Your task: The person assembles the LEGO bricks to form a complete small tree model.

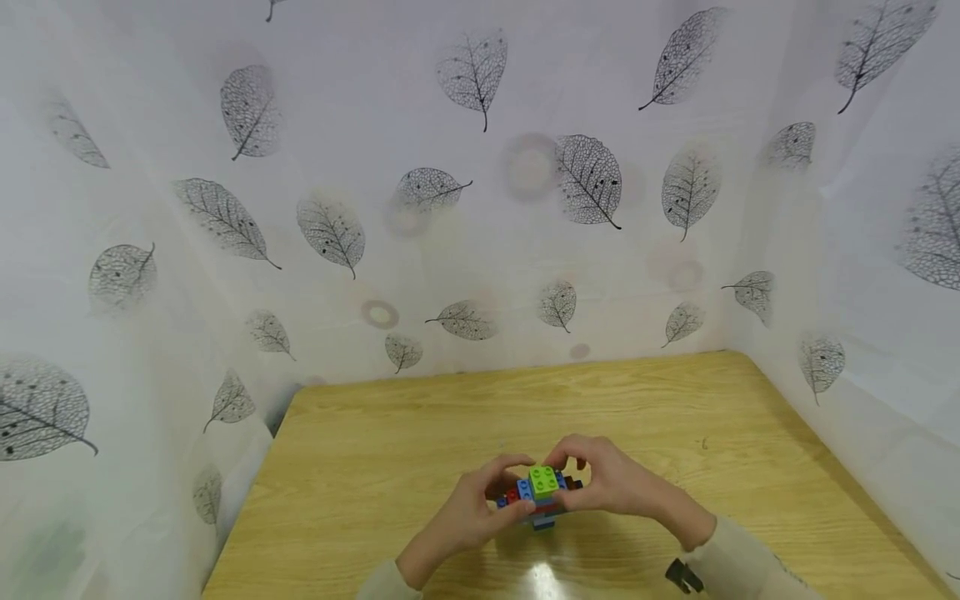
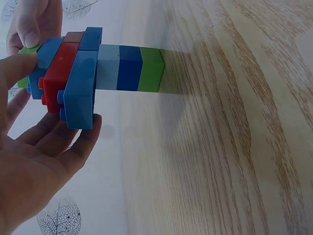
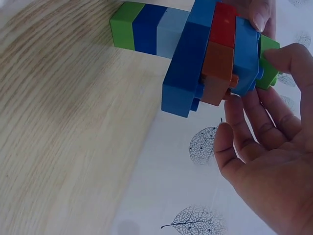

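Note:
Between both hands stands a stack of toy building bricks. Its narrow column has a green brick (image 2: 150, 69) at the table, then a dark blue brick (image 2: 130, 68) and a light blue one (image 3: 171, 33). Wider layers lie above: a long blue brick (image 3: 188, 56), a red brick (image 2: 61, 68) beside a brown brick (image 3: 218, 68), and another blue brick (image 3: 245, 56). A lime green brick (image 1: 543, 481) tops it. My left hand (image 1: 480, 504) grips the upper layers from the left, thumb in front, fingers behind. My right hand (image 1: 611, 479) pinches the lime green brick from the right.
The stack is on a wood-grain table (image 1: 375, 442). A white curtain (image 1: 480, 250) printed with dark leaves surrounds the table's back and sides. A small black clip-like piece (image 1: 684, 575) shows by the right sleeve (image 1: 738, 558).

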Motion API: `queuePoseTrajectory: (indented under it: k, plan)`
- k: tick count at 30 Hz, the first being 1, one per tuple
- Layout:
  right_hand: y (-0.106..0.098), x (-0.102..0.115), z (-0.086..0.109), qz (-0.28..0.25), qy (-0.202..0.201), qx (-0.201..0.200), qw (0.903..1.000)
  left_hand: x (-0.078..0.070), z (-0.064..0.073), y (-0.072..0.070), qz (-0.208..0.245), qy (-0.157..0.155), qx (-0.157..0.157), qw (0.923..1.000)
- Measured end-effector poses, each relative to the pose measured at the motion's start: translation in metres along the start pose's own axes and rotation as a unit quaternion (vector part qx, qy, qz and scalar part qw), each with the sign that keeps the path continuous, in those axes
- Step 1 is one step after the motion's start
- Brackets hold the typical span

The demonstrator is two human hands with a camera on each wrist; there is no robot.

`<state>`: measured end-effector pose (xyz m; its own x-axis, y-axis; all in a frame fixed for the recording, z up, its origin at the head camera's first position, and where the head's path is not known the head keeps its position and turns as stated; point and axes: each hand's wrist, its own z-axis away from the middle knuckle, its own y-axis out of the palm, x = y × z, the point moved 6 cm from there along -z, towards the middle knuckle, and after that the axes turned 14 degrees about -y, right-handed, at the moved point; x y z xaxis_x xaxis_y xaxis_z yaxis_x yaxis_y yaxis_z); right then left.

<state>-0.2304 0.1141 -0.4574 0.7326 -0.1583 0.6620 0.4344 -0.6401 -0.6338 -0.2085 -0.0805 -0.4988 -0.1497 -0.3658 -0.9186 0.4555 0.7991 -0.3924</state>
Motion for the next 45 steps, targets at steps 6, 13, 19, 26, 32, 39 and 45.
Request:
queuePoseTrajectory:
  k: [6, 13, 19, 26, 32, 39, 45]
  plan:
    - [0.002, 0.001, 0.001, -0.014, -0.011, -0.008, 0.9998, -0.003, 0.002, 0.002, -0.011, 0.029, -0.007, 0.9995]
    - [0.003, 0.001, 0.002, -0.007, -0.019, -0.015, 0.9997, -0.006, 0.004, 0.002, -0.015, 0.059, -0.012, 0.998]
    - [0.004, 0.002, 0.001, -0.003, -0.009, -0.008, 0.9999, -0.011, 0.004, 0.001, -0.035, 0.09, -0.005, 0.9953]
    - [0.004, 0.003, 0.0, -0.001, -0.014, -0.006, 0.9999, -0.012, 0.003, 0.001, -0.041, 0.073, 0.008, 0.9965]
    - [0.004, 0.005, 0.001, -0.001, -0.029, -0.01, 0.9995, -0.012, 0.003, 0.002, -0.042, 0.071, 0.013, 0.9965]
    - [0.004, 0.003, 0.001, -0.002, -0.023, -0.02, 0.9995, -0.012, 0.004, 0.002, -0.067, 0.108, -0.009, 0.9919]
    - [0.006, -0.002, 0.002, -0.001, -0.006, -0.03, 0.9995, -0.012, 0.007, 0.002, -0.082, 0.119, -0.027, 0.9892]
